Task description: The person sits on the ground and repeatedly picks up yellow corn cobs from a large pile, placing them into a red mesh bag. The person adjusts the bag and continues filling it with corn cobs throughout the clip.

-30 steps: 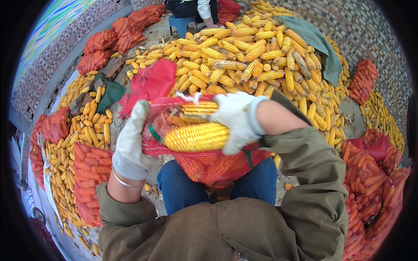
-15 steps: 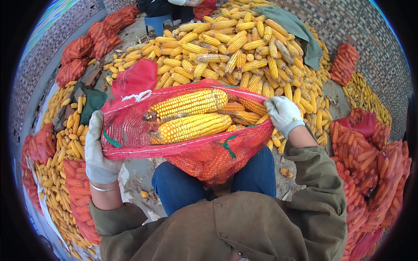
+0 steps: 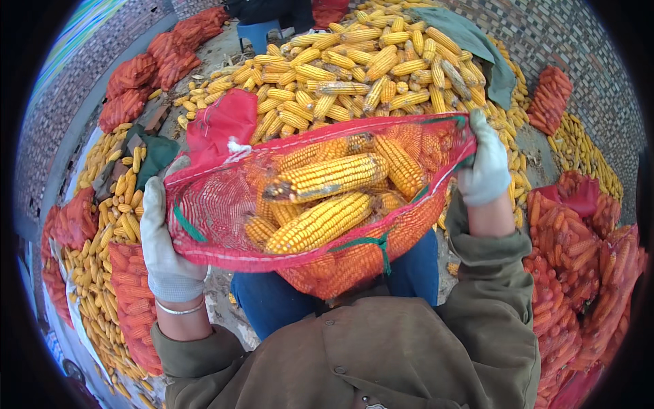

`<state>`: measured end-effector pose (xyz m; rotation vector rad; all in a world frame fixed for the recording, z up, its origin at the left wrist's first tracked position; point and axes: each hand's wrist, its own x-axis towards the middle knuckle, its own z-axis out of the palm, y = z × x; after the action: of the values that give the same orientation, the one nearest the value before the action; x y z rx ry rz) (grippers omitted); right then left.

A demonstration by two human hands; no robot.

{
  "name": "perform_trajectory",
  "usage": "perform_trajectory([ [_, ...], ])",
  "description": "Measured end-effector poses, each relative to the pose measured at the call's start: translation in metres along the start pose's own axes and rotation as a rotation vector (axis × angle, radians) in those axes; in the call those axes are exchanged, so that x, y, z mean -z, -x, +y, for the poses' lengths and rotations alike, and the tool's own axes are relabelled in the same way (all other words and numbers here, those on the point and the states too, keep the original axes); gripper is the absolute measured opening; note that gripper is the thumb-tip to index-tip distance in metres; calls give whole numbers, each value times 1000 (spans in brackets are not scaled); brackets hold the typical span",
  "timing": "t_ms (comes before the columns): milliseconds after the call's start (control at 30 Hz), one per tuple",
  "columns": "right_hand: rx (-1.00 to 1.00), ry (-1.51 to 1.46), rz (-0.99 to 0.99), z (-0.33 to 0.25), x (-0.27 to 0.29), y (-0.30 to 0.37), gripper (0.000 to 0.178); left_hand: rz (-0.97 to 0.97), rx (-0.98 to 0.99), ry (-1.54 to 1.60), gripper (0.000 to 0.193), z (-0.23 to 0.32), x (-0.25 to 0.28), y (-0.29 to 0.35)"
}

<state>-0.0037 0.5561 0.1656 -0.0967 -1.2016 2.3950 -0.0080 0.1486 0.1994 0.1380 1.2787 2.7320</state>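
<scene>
Red mesh bag (image 3: 332,274), at the dial's centre, has its edge grasped by the left hand (image 3: 161,242) at nine o'clock and the right hand (image 3: 488,163) near two. Spreading its mouth seems the step in hand; the next move likely calls for firm grips. Compared with half a second ago, it gapes wider, showing more cobs (image 3: 334,178).

We see a red mesh bag (image 3: 272,262) held open, its pink, white-stitched mouth stretched wide from nine o'clock to two o'clock, the right end higher. A white cord (image 3: 236,150) sits on the rim at ten o'clock, a green tie (image 3: 383,252) between four and five. Inside we find yellow corn cobs: a dark-blotched cob (image 3: 334,178) across the middle, a cleaner cob (image 3: 320,223) below it, tilted toward two o'clock. The filled body sags toward six o'clock.
</scene>
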Motion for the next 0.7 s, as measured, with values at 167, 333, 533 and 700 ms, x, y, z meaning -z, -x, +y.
perform_trajectory([
  [167,-176,-13,69,-17,14,16,22,-26,-479,-1158,51,-15,-39,5],
  [333,-249,219,-76,-39,4,26,40,-559,-618,-1937,62,-29,-111,30],
  [533,-385,120,-200,-55,14,33,48,-869,-395,-2206,82,-109,-106,-10],
  [700,-422,64,-262,-38,18,57,43,-690,-323,-2105,87,-149,-88,4],
])
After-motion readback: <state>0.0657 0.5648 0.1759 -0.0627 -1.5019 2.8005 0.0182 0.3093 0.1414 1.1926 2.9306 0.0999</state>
